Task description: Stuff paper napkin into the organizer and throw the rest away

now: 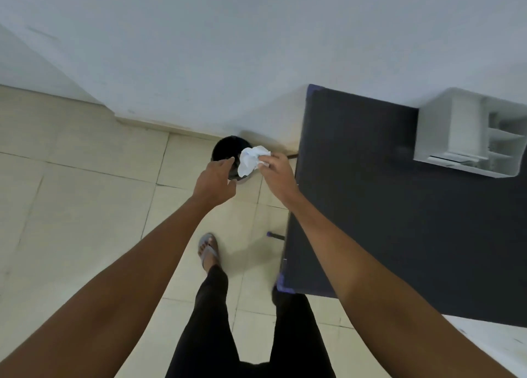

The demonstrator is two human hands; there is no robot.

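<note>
A crumpled white paper napkin hangs from the fingertips of my right hand, directly over a round black bin that stands on the floor by the wall. My left hand hovers beside the napkin at the bin's near edge, fingers curled and apart, holding nothing. The white organizer with several compartments sits at the far right corner of the dark table, well away from both hands. The bin's inside is dark, so its contents are hidden.
Cream floor tiles spread to the left. A white wall runs behind the bin. The dark table's left edge lies just right of my right forearm. My legs and a sandalled foot stand below the hands.
</note>
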